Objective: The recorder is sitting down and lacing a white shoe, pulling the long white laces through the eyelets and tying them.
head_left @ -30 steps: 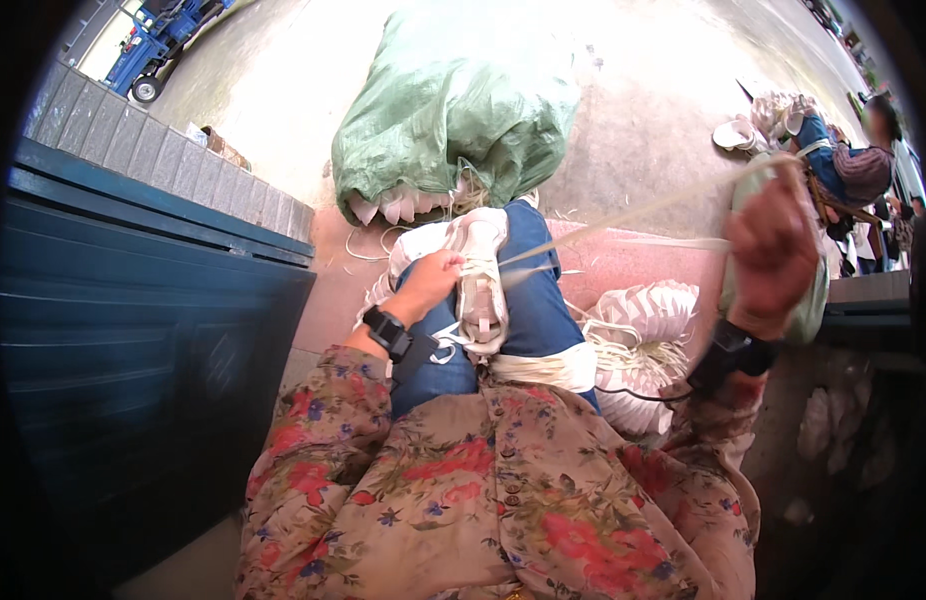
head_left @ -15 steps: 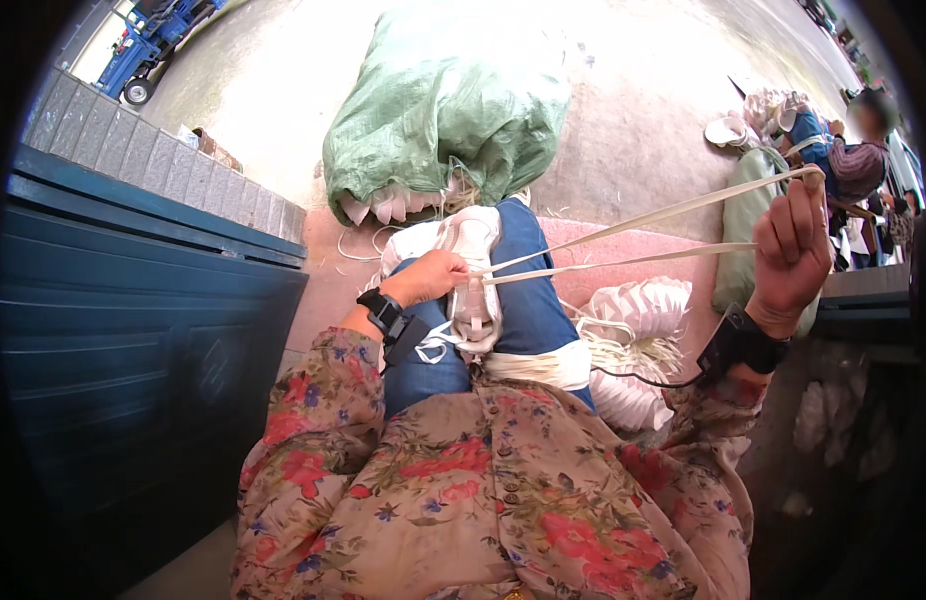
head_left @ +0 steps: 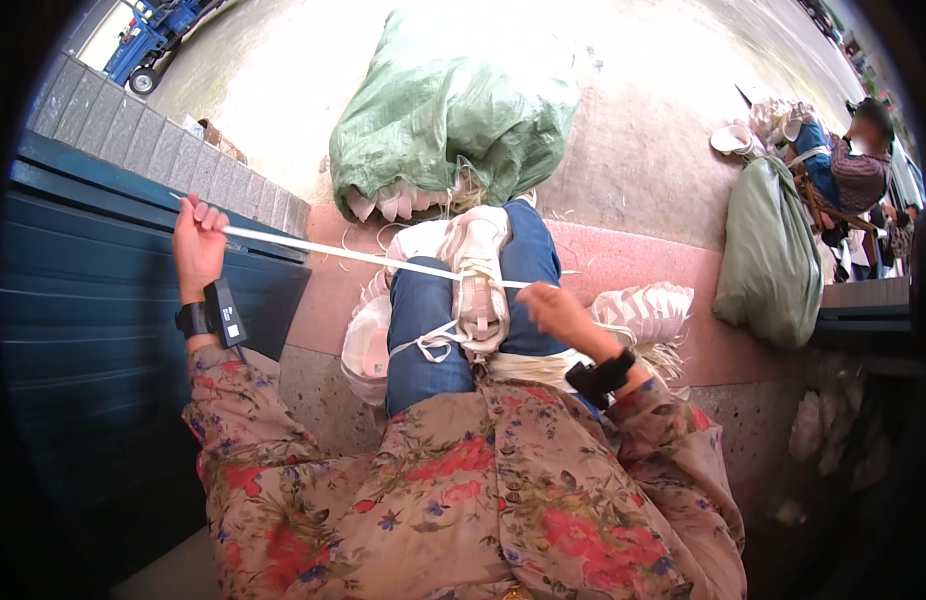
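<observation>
A white and pale pink shoe (head_left: 479,300) sits between my knees, over my blue jeans. A flat white shoelace (head_left: 333,250) stretches taut across the shoe's front. Out to the far left, my left hand (head_left: 199,245) is raised and closed on one length of it. Just right of the shoe, my right hand (head_left: 558,313) is closed on the other length; its fingers are slightly blurred. A bundle of cream laces (head_left: 533,369) lies across my right thigh, and a white cord (head_left: 435,344) is tied round the left one.
A large green sack (head_left: 453,120) with shoe parts at its mouth stands ahead. Stacked pale shoe parts (head_left: 645,312) lie at my right, more (head_left: 368,345) at my left. A dark blue panel (head_left: 113,370) borders the left. Beyond another green sack (head_left: 770,255), a person (head_left: 863,160) sits.
My left hand has swung out to the left, drawing the lace with it. From high on the right, my right hand has come down and in beside the shoe.
</observation>
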Tool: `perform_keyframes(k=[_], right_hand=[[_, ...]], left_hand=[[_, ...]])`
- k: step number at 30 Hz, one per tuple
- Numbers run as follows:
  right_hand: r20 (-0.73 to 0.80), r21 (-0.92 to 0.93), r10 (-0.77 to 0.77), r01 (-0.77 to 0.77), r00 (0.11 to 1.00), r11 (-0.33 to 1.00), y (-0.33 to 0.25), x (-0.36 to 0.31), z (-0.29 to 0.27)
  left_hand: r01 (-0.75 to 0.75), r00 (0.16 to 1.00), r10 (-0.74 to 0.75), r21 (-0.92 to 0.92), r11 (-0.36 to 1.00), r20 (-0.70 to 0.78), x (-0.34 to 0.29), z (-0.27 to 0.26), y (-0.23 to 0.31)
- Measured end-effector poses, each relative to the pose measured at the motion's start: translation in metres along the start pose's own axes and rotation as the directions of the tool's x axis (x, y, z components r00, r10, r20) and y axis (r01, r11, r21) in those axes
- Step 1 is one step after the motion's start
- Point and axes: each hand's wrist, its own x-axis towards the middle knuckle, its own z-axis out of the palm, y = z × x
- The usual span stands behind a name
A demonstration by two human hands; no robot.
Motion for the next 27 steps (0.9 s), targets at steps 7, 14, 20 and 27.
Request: perform_keyframes(k=[7, 14, 20, 27], right_hand=[[0.103, -0.669, -0.348, 0.324, 0.932, 0.669, -0.005, 0.001, 0.058], [0.006, -0.771, -0.467, 0.301, 0.884, 0.561, 0.000, 0.032, 0.054], [0.022, -0.898, -0.446, 0.214, 0.895, 0.384, 0.000, 0.028, 0.040], [-0.013, -0.844, -0.407, 0.209, 0.913, 0.494, 0.004, 0.027, 0.041]], left_hand=[[-0.072, 0.899, -0.311, 0.806, 0.588, 0.307, -0.059, 0.023, -0.138], [-0.549, 0.726, -0.338, 0.801, 0.240, 0.599, -0.129, 0.077, -0.245], [-0.635, 0.742, -0.327, 0.769, -0.067, 0.585, -0.147, 0.098, -0.241], [-0.624, 0.760, -0.350, 0.766, -0.156, 0.548, -0.153, 0.108, -0.240]])
